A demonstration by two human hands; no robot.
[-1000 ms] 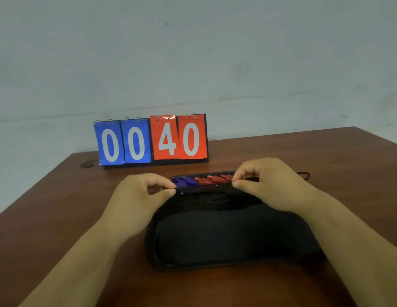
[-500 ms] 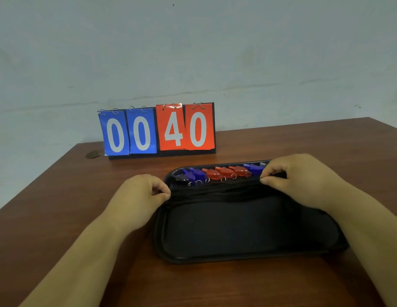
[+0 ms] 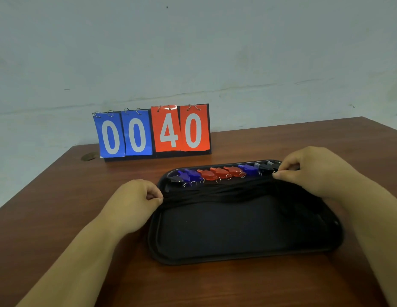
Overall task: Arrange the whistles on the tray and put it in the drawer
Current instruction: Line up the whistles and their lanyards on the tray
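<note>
A flip scoreboard [image 3: 152, 131] reading 00 and 40 is stood at the back left of the tabletop [image 3: 49, 196]. The left end of a bundle of black cords [image 3: 215, 191] is pinched by the left hand [image 3: 131, 204] at the left rim of the black tray [image 3: 193, 261], along whose far edge the blue, red and dark whistles [image 3: 217, 173] are lined up. The right end is pinched by the right hand [image 3: 312, 171].
</note>
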